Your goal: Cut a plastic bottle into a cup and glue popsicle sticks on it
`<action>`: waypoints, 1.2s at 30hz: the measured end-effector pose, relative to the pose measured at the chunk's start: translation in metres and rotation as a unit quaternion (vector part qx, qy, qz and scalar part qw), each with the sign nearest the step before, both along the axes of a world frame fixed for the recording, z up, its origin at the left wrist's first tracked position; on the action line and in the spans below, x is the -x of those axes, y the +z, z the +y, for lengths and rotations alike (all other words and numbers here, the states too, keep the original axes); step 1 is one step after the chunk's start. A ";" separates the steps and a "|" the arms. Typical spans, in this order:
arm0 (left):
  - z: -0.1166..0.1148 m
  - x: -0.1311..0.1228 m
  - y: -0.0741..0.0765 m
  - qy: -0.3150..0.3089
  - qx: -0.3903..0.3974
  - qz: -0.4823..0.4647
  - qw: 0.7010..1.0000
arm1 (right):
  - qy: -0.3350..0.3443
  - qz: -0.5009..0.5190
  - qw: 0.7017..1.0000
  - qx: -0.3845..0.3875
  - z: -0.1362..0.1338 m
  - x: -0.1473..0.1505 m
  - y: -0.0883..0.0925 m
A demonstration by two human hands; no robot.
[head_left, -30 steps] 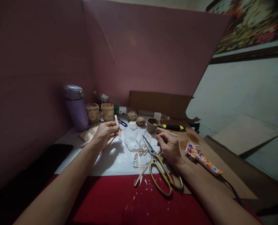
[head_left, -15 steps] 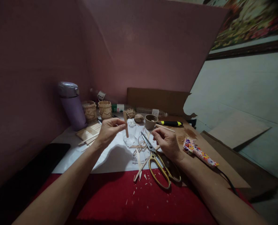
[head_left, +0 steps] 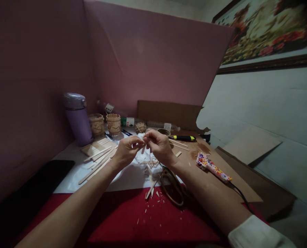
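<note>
Over the middle of the table my left hand (head_left: pixel 127 151) and my right hand (head_left: pixel 159 146) meet, fingertips together. Between them is a short wooden craft stick (head_left: pixel 143 150); its lower end sticks out below the fingers. My left hand pinches it, and my right fingers are closed at its upper part, mostly hiding it. Below my right hand lie scissors (head_left: pixel 179 198) with gold handles, their blades covered by the hand. Loose twine (head_left: pixel 155 161) and cut stick scraps (head_left: pixel 150 189) are spread beneath. A pile of craft sticks (head_left: pixel 99 162) lies left of my left hand.
At the back left stand a purple bottle (head_left: pixel 79 125) and two stick-covered cups (head_left: pixel 114 124). Behind my hands are a twine ball (head_left: pixel 140 127), a brown pot (head_left: pixel 164 132) and a yellow-black utility knife (head_left: pixel 183 138). A flower-patterned glue gun (head_left: pixel 213 168) with a cord lies right.
My hands have come together: the left moved right with the craft stick, the right moved left and closed on it. The view has shifted slightly.
</note>
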State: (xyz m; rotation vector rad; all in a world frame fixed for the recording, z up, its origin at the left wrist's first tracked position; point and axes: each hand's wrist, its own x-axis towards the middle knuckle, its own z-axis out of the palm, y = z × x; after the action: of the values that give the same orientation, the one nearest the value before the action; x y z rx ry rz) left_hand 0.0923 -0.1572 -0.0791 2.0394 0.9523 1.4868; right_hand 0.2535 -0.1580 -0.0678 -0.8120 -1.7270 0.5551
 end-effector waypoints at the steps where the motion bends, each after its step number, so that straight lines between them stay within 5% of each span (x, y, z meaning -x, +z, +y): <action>1: 0.001 0.002 0.001 0.015 -0.019 0.014 1.000 | -0.009 0.024 1.000 -0.002 0.003 -0.001 -0.003; 6: 0.006 0.009 0.001 0.110 -0.074 0.081 0.988 | -0.005 0.096 0.995 0.017 0.011 -0.013 -0.020; 11: 0.011 0.009 -0.005 0.145 -0.018 0.102 0.984 | 0.011 0.093 0.996 0.014 0.011 -0.019 -0.026; 19: 0.024 0.011 -0.023 -0.009 0.205 0.006 0.979 | 0.033 0.065 0.997 0.002 0.014 -0.017 -0.034; 29: 0.043 0.014 -0.047 -0.096 0.222 -0.070 0.968 | 0.083 0.064 0.995 -0.008 0.014 -0.015 -0.035; 36: 0.045 0.017 -0.053 -0.082 0.181 -0.003 0.980 | 0.111 0.065 0.992 0.008 0.014 -0.012 -0.032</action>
State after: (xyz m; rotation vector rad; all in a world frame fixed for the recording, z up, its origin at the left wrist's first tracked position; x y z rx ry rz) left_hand 0.0757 -0.1118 -0.1322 1.8000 0.9477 1.1384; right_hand 0.2651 -0.1439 -0.0997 -0.5840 -1.7049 0.7571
